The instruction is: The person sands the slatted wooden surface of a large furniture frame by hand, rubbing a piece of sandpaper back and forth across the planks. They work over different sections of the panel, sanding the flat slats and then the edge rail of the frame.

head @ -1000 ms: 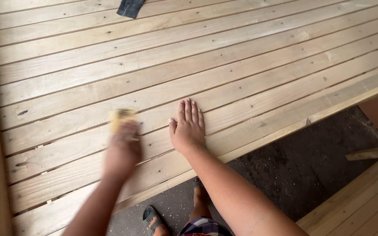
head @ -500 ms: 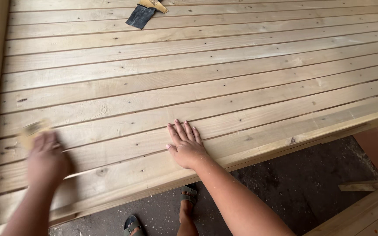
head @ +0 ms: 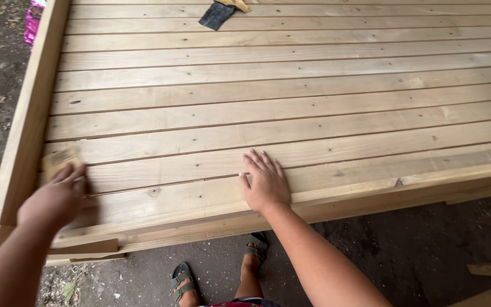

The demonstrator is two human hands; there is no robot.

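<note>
Pale sanding block [head: 59, 159] sits gripped in my left hand [head: 52, 199] near the platform's [head: 291, 74] left edge; my right hand [head: 265, 185] lies flat, empty.

bare pine, dull grit

the slatted platform [head: 291, 85] is pale unfinished wood, matt, with visible knots, grain streaks and small dark nail heads along the boards. its side rail [head: 26, 125] is the same raw timber. the small block [head: 59, 160] under the left hand [head: 52, 199] looks like tan sandpaper, dull and blurred. a dark sheet [head: 216, 15] at the far end looks matt and gritty. the ground [head: 416, 250] is rough dark earth.
</note>
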